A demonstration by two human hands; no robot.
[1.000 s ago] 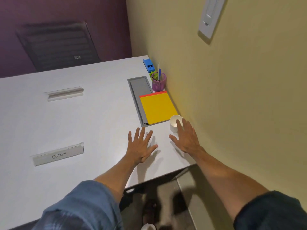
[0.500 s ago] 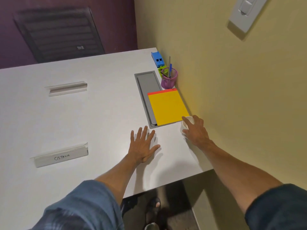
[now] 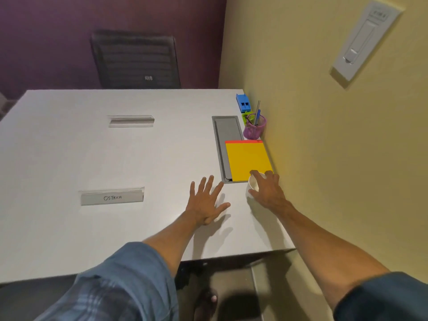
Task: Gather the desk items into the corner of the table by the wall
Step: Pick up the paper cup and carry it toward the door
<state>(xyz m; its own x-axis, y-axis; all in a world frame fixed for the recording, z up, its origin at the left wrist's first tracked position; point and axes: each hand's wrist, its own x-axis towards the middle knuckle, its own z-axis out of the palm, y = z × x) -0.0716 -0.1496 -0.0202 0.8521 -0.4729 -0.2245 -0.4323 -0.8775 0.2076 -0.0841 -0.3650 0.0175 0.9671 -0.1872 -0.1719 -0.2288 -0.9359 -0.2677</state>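
**White cup held at the near end of the wall row**

The right hand (image 3: 268,193) had its grip wrapped round the small white paper cup (image 3: 254,183), at the near edge of the flat yellow notepad (image 3: 247,158) by the wall. The left hand (image 3: 206,202) lay flat, fingers spread, on the white counter (image 3: 115,158), probably as a brace. The purple mesh pen holder (image 3: 254,129) and blue plastic block (image 3: 243,104) stood nearer the corner, likely the cup's destination.

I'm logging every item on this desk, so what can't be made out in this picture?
Head view only:
- The white cup: its side and base are covered by the right hand, whose fingers curl round it; touching the table or lifted, unclear.
- The green item: mostly hidden behind the purple pen pot.
- The far name card: any writing unreadable, too blurred.
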